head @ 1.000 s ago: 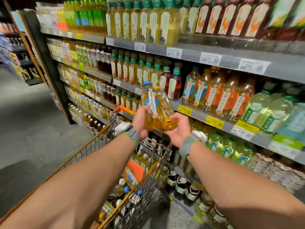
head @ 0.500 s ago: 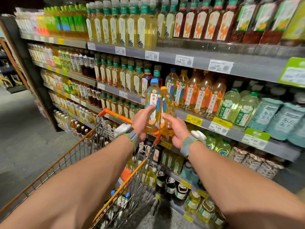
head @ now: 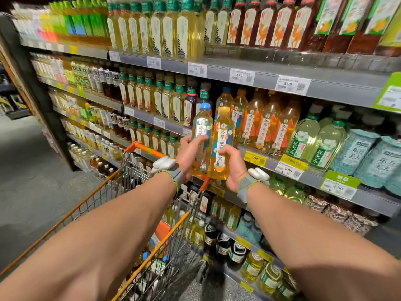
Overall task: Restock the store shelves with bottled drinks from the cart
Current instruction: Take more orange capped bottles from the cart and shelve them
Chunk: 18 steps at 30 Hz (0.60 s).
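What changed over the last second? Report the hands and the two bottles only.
The left hand and right hand raised the blue-capped amber plastic bottle and the yellow-capped amber plastic bottle from a tilt above the orange-handled wire cart to upright, level with the shelf row of similar amber bottles. Unchanged: each hand's grip, the bottles side by side; nothing let go.
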Motion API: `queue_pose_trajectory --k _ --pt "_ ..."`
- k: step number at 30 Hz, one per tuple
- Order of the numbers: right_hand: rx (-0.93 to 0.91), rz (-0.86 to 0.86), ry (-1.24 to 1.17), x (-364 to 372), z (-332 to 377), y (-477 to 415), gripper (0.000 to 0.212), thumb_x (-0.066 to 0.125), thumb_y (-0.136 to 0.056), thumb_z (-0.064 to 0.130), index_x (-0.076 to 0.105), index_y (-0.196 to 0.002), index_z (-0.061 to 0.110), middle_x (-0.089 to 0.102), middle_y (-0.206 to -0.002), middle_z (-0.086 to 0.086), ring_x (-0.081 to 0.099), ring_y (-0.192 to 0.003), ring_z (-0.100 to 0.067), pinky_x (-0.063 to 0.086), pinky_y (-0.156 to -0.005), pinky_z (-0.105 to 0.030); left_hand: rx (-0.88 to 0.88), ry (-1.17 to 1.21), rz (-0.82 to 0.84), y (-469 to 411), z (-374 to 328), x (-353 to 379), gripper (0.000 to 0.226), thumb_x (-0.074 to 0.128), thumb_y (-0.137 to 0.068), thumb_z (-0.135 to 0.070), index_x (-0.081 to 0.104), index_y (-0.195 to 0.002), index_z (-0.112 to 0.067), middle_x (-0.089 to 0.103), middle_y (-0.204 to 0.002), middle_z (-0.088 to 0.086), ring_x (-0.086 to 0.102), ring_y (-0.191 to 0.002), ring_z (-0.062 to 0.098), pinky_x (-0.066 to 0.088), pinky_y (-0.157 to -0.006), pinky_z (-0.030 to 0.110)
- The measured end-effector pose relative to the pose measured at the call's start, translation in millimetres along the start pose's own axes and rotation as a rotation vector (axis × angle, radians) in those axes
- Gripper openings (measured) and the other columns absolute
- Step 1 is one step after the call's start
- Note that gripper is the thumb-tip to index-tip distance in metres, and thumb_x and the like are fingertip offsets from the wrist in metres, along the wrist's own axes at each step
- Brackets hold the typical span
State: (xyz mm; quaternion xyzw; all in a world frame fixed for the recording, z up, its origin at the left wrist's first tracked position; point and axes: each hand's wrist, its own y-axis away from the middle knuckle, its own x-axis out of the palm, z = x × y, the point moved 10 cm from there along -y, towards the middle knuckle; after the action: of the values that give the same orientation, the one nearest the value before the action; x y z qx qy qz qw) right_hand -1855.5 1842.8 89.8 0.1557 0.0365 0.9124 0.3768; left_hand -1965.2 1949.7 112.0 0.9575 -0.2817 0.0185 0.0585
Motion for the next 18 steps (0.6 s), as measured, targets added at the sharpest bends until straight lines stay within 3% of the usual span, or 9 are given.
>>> queue_pose_trajectory --k 2,5,7,9,11,14,16,18 --pt "-0.059 -0.019 0.042 2.8 3.9 -6.9 0.063 0.076 -0.060 0.045 0.071 -0.118 0.020 0.072 -0.120 0.000 0.066 -0.115 -0.022 0.051 -0.099 -0.049 0.054 -0.001 -0.050 -9.7 -1.8 -4.9 0.063 0.085 -0.072 -0.054 0.052 -0.115 -0.021 0.070 -0.111 0.005 0.075 -0.087 0.016 0.061 -0.066 0.034" --pt "-0.145 -0.118 0.114 0.7 11.6 -23.8 0.054 0.082 -0.065 0.056 0.061 -0.111 0.037 0.070 -0.104 0.020 0.066 -0.087 0.009 0.048 -0.071 -0.022 0.054 -0.051 -0.124 -35.7 0.3 -11.2 0.083 0.087 -0.053 -0.063 0.047 -0.112 -0.021 0.069 -0.105 0.004 0.072 -0.086 0.019 0.063 -0.075 0.041" --pt "-0.194 -0.249 0.223 -6.8 17.9 -34.1 0.059 0.077 -0.059 0.063 0.061 -0.105 0.030 0.069 -0.097 0.013 0.066 -0.082 -0.001 0.045 -0.061 -0.023 0.071 -0.137 -0.195 -52.4 -4.8 -16.7 0.078 0.079 -0.051 -0.067 0.044 -0.107 -0.025 0.067 -0.099 0.000 0.069 -0.086 0.019 0.061 -0.075 0.039" --pt "-0.262 -0.397 0.338 -16.9 26.3 -41.9 0.063 0.069 -0.057 0.066 0.060 -0.101 0.023 0.066 -0.087 0.010 0.063 -0.076 -0.011 0.042 -0.058 -0.027 0.135 -0.191 -0.247 -71.7 -15.0 -23.1 0.071 0.074 -0.055 -0.066 0.045 -0.106 -0.025 0.066 -0.091 -0.005 0.067 -0.080 0.016 0.056 -0.067 0.033" --pt "-0.307 -0.485 0.389 -24.1 31.8 -49.0 0.057 0.065 -0.061 0.065 0.059 -0.096 0.022 0.063 -0.079 0.010 0.059 -0.069 -0.011 0.039 -0.055 -0.028 0.216 -0.253 -0.275 -87.2 -29.2 -28.7 0.061 0.071 -0.064 -0.063 0.051 -0.106 -0.024 0.066 -0.088 -0.009 0.064 -0.077 0.014 0.046 -0.060 0.027" --pt "-0.369 -0.528 0.448 -26.1 35.3 -61.8 0.044 0.070 -0.071 0.058 0.060 -0.095 0.023 0.065 -0.080 0.007 0.061 -0.071 -0.013 0.045 -0.062 -0.032 0.293 -0.393 -0.289 -115.7 -43.5 -33.9 0.048 0.071 -0.080 -0.055 0.060 -0.105 -0.015 0.062 -0.107 0.003 0.058 -0.098 0.024 0.043 -0.083 0.031" --pt "-0.420 -0.561 0.472 -25.1 38.5 -67.7 0.035 0.076 -0.076 0.050 0.060 -0.094 0.024 0.066 -0.079 0.010 0.062 -0.070 -0.009 0.044 -0.062 -0.030 0.333 -0.411 -0.238 -135.6 -49.5 -29.6 0.049 0.073 -0.084 -0.050 0.064 -0.107 -0.007 0.063 -0.116 0.016 0.060 -0.109 0.034 0.050 -0.096 0.043" --pt "-0.444 -0.570 0.512 -22.2 41.4 -66.1 0.032 0.076 -0.076 0.050 0.060 -0.092 0.027 0.067 -0.081 0.011 0.064 -0.073 -0.011 0.046 -0.063 -0.030 0.343 -0.395 -0.196 -140.7 -51.5 -23.1 0.057 0.073 -0.084 -0.051 0.064 -0.120 -0.007 0.065 -0.118 0.015 0.061 -0.111 0.036 0.051 -0.096 0.050"
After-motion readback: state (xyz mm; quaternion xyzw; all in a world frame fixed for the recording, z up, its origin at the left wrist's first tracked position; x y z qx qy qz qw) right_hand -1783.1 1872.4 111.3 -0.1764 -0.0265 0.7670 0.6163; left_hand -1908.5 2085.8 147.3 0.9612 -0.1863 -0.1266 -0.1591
